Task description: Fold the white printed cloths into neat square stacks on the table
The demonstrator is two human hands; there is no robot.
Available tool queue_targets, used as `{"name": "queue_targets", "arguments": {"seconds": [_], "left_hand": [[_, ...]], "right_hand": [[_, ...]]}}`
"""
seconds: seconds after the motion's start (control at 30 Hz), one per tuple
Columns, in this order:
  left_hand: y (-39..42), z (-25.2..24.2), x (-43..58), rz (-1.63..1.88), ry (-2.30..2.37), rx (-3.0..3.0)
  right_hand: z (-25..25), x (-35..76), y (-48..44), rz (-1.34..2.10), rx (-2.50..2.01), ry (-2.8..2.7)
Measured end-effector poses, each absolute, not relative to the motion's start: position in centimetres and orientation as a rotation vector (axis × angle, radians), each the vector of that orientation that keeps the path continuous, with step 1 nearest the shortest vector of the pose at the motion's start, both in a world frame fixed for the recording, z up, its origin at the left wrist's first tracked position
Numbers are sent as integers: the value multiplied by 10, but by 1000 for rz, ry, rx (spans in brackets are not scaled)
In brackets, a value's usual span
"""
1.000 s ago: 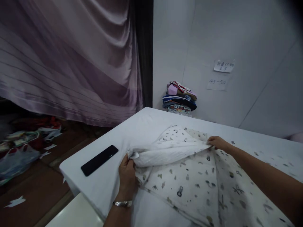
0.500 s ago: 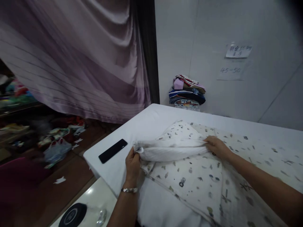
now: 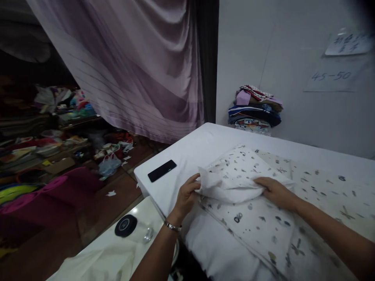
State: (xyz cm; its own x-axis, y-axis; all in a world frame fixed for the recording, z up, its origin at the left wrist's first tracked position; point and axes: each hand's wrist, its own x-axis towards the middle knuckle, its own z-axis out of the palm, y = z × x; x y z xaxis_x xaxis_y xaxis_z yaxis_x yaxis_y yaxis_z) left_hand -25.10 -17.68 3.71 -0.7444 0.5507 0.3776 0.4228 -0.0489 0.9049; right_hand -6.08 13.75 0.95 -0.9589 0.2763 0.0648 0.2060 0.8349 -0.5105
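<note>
A white printed cloth (image 3: 263,218) with small grey-green motifs lies spread over the white-covered table (image 3: 202,136). My left hand (image 3: 187,195), with a metal bracelet at the wrist, pinches the folded-over edge at the cloth's left end. Farther right, my right hand (image 3: 272,191) grips the same raised fold, its fingertips partly hidden in the fabric. Between both hands the plain white underside shows. A black phone (image 3: 162,170) lies on the table left of my left hand.
Folded clothes (image 3: 254,107) are stacked by the wall behind the table. A purple curtain (image 3: 152,70) hangs at the back left. A lower white surface (image 3: 140,212) holds a round black object (image 3: 125,225). Bags and a magenta roll (image 3: 58,195) lie on the floor.
The view has turned left, so things sit farther right. The stretched fold between my hands has slackened and sunk toward the cloth, and my hands are closer together.
</note>
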Motion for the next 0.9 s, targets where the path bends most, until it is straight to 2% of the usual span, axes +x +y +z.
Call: {"name": "queue_targets", "arguments": {"seconds": [0.2,0.5,0.6,0.7,0.77,0.83,0.9], "left_hand": [[-182,49,-245,1905,2063,947],[-175,39,-256,2014,2004,738],[-170,42,-264,1996,1972,673],[-165,48,-272,1978,1953,655],[-162,54,-276,1969,1944,673],[-160,59,-278,1970,1925,708],[-158,63,-278,1975,1907,738]], "right_hand": [[23,-111,64,1028,-20,-2855],[2,-103,38,577,52,-2779],[5,-103,21,668,40,-2647],[12,-108,-10,1130,-40,-2626],[17,-112,-32,1685,-308,-2532],[21,-116,-49,2287,-628,-2218],[22,-121,-59,2718,-813,-1767]]}}
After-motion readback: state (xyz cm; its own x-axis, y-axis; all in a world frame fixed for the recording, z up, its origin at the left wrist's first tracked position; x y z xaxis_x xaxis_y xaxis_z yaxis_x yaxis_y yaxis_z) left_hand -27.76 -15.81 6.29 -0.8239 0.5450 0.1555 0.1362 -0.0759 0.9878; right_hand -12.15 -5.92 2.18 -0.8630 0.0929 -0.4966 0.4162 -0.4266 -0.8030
